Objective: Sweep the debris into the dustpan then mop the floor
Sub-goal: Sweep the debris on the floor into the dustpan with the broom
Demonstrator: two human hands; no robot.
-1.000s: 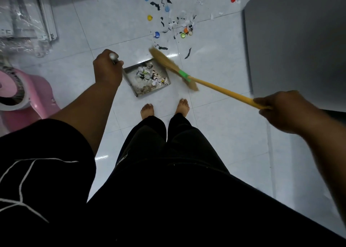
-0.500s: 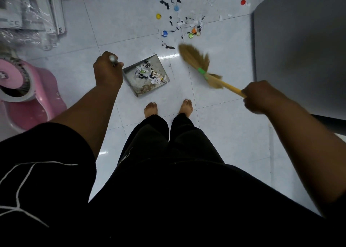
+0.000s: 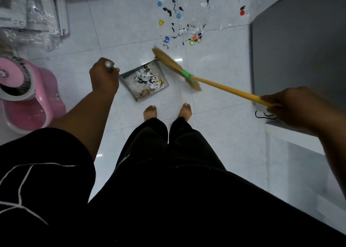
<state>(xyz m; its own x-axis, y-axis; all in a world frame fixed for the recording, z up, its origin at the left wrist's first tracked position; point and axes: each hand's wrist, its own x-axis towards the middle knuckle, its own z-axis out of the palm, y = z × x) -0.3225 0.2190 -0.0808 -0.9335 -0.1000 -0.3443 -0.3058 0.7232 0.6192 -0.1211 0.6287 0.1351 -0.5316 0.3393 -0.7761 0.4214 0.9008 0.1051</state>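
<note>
On the near floor our dustpan (image 3: 129, 82) holds some scraps; most debris (image 3: 194, 29) lies farther off. Our left hand (image 3: 104, 76) grips its handle, our right hand (image 3: 292, 106) grips the broom (image 3: 206, 81). Mopping remains, we judge.

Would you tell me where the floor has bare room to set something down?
Bare tile lies between the straw broom with the yellow handle and the grey panel on the right, and between the plastic-wrapped boards and the scattered bottle caps and paper scraps. It is crowded beyond the grey metal dustpan, among that debris, and by the pink mop bucket.
</note>
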